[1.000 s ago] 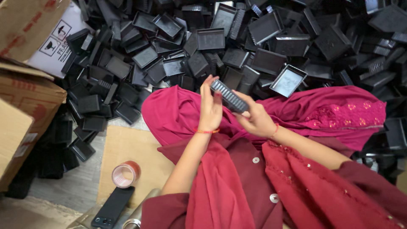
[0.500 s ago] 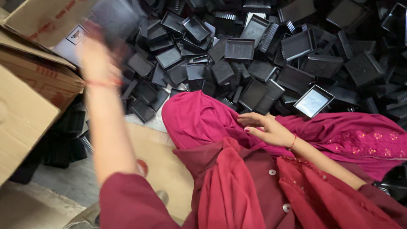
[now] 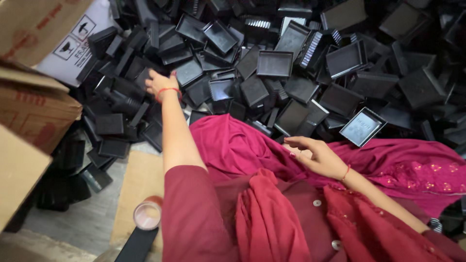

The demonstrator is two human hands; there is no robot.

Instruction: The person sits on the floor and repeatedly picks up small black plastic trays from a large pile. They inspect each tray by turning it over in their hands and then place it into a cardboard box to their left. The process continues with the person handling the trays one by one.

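Note:
My left hand (image 3: 159,82) reaches far out into a big heap of black plastic trays (image 3: 272,63). Its fingers rest among the trays at the left side of the heap; whether they grip one is hidden. My right hand (image 3: 318,155) lies open on the magenta cloth (image 3: 233,145) over my lap, fingers spread, with nothing in it. A tray with a pale grey inside (image 3: 362,127) lies just beyond that hand, at the edge of the cloth.
Brown cardboard boxes (image 3: 29,106) stand at the left, one with a white printed panel (image 3: 73,48). A flat cardboard sheet (image 3: 141,179) lies on the floor by my left side. A small cup (image 3: 146,214) and a dark flat bar (image 3: 138,245) sit near my left elbow.
A second ago both hands held a black ribbed part over my lap. My left hand swung it up and left, then came down into the heap. My right hand stayed on the cloth, empty.

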